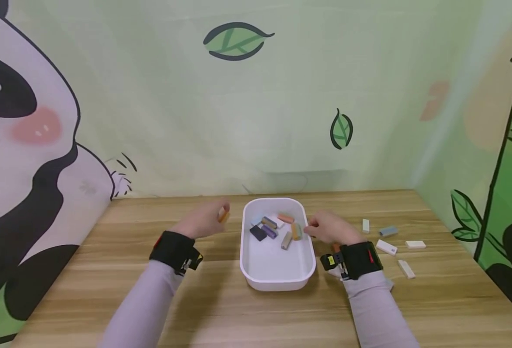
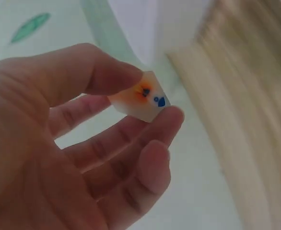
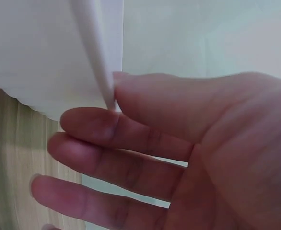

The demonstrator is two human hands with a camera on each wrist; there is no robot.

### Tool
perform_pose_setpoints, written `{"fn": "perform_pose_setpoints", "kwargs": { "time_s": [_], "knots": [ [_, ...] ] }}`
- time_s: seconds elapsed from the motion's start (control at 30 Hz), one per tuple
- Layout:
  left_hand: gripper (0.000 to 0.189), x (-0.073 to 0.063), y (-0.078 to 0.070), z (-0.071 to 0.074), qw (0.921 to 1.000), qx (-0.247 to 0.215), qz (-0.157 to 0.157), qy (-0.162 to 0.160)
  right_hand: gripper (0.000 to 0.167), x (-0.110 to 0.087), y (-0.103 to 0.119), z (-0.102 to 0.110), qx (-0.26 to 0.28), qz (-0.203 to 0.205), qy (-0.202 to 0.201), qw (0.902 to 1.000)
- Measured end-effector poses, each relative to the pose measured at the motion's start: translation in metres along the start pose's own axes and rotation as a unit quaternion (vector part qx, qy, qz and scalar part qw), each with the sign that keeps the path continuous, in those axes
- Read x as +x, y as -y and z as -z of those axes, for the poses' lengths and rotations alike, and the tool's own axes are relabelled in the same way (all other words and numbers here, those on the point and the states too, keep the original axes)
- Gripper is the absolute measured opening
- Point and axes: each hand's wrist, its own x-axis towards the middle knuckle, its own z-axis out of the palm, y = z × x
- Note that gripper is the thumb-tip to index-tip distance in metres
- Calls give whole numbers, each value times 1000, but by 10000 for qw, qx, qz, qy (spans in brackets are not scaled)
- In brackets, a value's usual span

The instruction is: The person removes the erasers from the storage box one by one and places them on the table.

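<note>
My left hand (image 1: 200,222) is raised left of the white plastic bin (image 1: 277,268). Between thumb and fingertips it pinches a small orange-and-white block, which looks like an eraser (image 2: 152,108), with dark blue marks on its face. On the bin's right side, my right hand (image 1: 335,228) pinches the rim (image 3: 95,52), thumb on one side and fingers on the other. Several small blocks lie toward the back of the bin, among them a black one (image 1: 257,233), a purple one (image 1: 269,231), an orange one (image 1: 285,218) and a yellow-orange one (image 1: 296,231).
Right of the bin, several loose blocks lie on the wooden table (image 1: 151,290), including white ones (image 1: 387,247) and a grey-blue one (image 1: 388,231). Part of this group is hidden under my right wrist. A printed cloth backdrop (image 1: 256,121) rises behind the table.
</note>
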Motion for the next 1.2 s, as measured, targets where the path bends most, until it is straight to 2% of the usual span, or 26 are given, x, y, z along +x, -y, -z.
{"fn": "perform_pose_setpoints", "kwargs": {
  "time_s": [0.17,0.33,0.43,0.57,0.8,1.03,1.13,1.2],
  "knots": [
    [34,-15,34,-9,9989,451,91,60,29,0,-1,0,1,96,-28,10000],
    [30,-24,51,-29,9954,836,-93,448,28,-2,-1,0,37,80,-65,9999],
    [33,-28,55,-40,9952,859,-220,423,28,-3,-1,0,24,101,-69,9999],
    [36,-32,58,-47,9964,758,-173,338,29,-2,0,-1,-4,111,-60,9999],
    [39,-31,59,-48,9960,806,-242,287,29,-2,0,-1,15,67,-83,9999],
    [38,-31,61,-52,9939,1030,-383,-29,29,-3,1,0,-23,61,-100,9999],
    [24,-30,62,-52,9920,1116,-582,-104,29,-3,1,0,4,55,-85,9999],
    [22,-28,62,-51,9917,1092,-663,-162,29,-3,1,1,-15,74,-77,9999]
  ]
}}
